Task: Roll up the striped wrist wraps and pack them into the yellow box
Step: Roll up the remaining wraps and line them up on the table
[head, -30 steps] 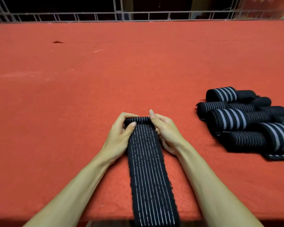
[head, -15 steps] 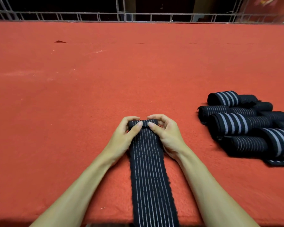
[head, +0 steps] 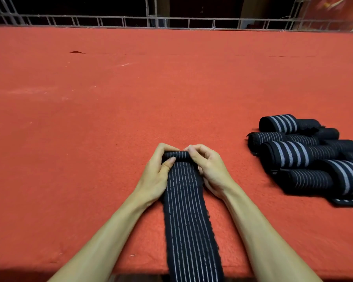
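Note:
A black wrist wrap with thin white stripes (head: 189,220) lies flat on the red felt table, running from the near edge away from me. Its far end is rolled into a small tight roll (head: 176,154). My left hand (head: 158,175) grips the roll's left side, thumb on top of the strap. My right hand (head: 209,169) grips the roll's right side, fingers curled over it. The strap's near end hangs over the table edge. No yellow box is in view.
Several rolled striped wraps (head: 308,157) lie in a pile at the right. The red felt table (head: 110,108) stretches far ahead. A metal rail frame (head: 151,22) runs along the far edge. The near table edge is under my forearms.
Both hands have turned the roll toward me, so it is a little thicker. My right fingers have curled further over its top.

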A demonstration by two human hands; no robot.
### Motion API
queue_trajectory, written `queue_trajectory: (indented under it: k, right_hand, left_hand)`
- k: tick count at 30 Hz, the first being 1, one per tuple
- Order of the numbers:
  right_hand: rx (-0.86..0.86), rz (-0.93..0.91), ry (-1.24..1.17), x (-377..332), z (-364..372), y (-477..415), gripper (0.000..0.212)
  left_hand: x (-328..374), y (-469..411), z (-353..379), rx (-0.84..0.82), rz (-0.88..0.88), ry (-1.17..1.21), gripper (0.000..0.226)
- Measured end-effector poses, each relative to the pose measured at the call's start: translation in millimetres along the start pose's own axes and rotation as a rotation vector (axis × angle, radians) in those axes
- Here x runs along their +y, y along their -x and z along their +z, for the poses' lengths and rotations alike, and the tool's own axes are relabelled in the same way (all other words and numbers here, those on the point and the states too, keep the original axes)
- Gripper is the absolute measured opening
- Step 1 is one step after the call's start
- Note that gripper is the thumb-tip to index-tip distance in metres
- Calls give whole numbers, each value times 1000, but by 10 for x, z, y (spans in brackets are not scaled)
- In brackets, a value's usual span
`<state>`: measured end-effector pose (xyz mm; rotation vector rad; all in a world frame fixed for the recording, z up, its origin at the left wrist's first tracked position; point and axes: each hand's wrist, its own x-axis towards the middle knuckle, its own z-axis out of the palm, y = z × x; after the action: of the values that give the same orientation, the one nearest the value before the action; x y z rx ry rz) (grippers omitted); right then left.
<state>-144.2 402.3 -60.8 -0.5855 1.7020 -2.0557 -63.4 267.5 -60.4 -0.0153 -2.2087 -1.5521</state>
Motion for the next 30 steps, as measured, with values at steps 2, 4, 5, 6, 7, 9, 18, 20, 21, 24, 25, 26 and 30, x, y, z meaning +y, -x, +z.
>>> queue_trajectory:
  k: [2, 4, 5, 6, 7, 9, 18, 20, 21, 24, 25, 26, 30]
  right_hand:
    - [-12, 38, 5, -24, 16, 1, 31]
    - [-13, 38, 22, -38, 0, 12, 27]
    - [-13, 33, 7, -31, -9, 13, 25]
    - [-11, 21, -17, -33, -16, 20, 24]
    - [-3, -1, -36, -26, -20, 21, 23]
    - [21, -43, -17, -7, -40, 7, 19]
    - [-18, -135, -12, -5, -72, 25, 23]
    - [-16, -150, -26, -9, -72, 13, 25]
    - [-18, -151, -36, -5, -66, 4, 27]
    - [-39, -108, -64, -8, -56, 5, 30]
    - [-50, -88, -81, -13, -61, 11, 27]
    - [-69, -74, -102, -15, -71, 11, 25]
    - [-109, -54, -129, -28, -66, 25, 30]
  left_hand:
    - [2, 3, -1, 9, -4, 15, 27]
    - [-25, -15, -8, 23, -9, 26, 29]
    - [-40, -23, -12, 24, -15, 32, 29]
    - [-46, -24, -11, 16, -18, 51, 27]
    - [-70, -28, -7, 3, -19, 51, 22]
    - [-92, -26, 11, -13, -27, -30, 16]
    - [-12, -37, 47, 45, -197, -89, 58]
    - [-49, -40, 37, 62, -160, -65, 62]
    - [-71, -41, 27, 69, -141, -52, 57]
    - [-114, -40, 19, 71, -111, -1, 37]
    - [-123, -39, 23, 62, -113, 17, 31]
    - [-127, -34, 27, 52, -111, 34, 27]
    - [-174, -36, 26, 70, -67, 50, 25]
